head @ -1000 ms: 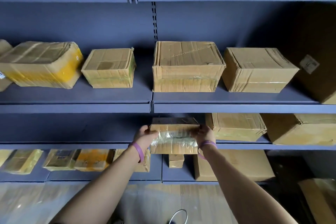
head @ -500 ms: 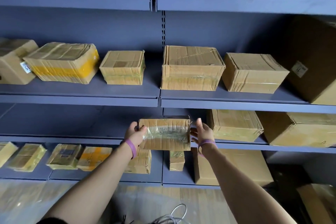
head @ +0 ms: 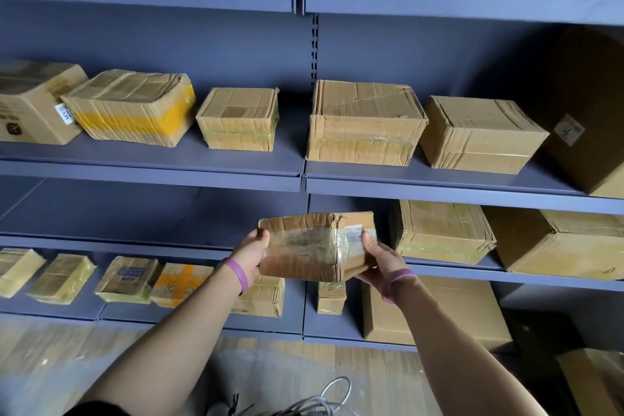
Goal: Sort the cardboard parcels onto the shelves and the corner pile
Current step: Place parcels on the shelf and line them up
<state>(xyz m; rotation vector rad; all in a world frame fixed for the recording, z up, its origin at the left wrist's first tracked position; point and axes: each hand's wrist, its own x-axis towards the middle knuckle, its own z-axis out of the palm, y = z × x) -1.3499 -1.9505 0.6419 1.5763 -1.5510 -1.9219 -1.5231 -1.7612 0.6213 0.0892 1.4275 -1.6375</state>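
Observation:
I hold a small cardboard parcel [head: 304, 246] wrapped in clear tape in front of the blue-grey shelving, level with the lower middle shelf [head: 152, 240]. My left hand [head: 251, 252] grips its left end and my right hand [head: 378, 258] grips its right end from beneath, thumb up the side. The parcel is turned slightly, its right corner nearer to me. The shelf stretch behind and left of it is bare. Two bigger parcels [head: 442, 230] [head: 557, 243] sit on that shelf to the right.
The shelf above [head: 152, 169] carries several cardboard boxes, one with a yellow band [head: 131, 108], and a large dark box [head: 580, 105] at far right. Flat taped packets [head: 128, 279] line the bottom shelf. More boxes sit on the top shelf. Grey cables [head: 320, 405] lie on the floor.
The parcel has come back out from the shelf toward me and turned, its right corner now nearer. My right hand has shifted beneath its right end. The view has tilted upward.

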